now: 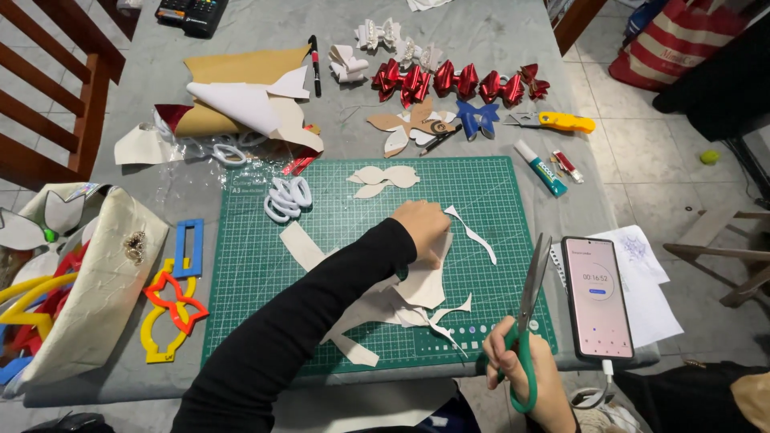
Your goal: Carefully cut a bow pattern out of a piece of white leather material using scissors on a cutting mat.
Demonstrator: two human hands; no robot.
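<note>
A person's left hand (420,227) presses down, fingers curled, on a sheet of cream material (417,277) near the middle of a green cutting mat (241,273), while the right hand (525,373) grips green-handled scissors (529,309), blades closed and pointing up, at the mat's near right corner. A phone (597,297) showing a timer lies just beside the mat's right edge; red bows (457,82) and a yellow utility knife (553,121) sit toward the tabletop's far edge.

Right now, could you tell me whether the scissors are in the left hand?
No, the green-handled scissors are held by the right hand.
</note>
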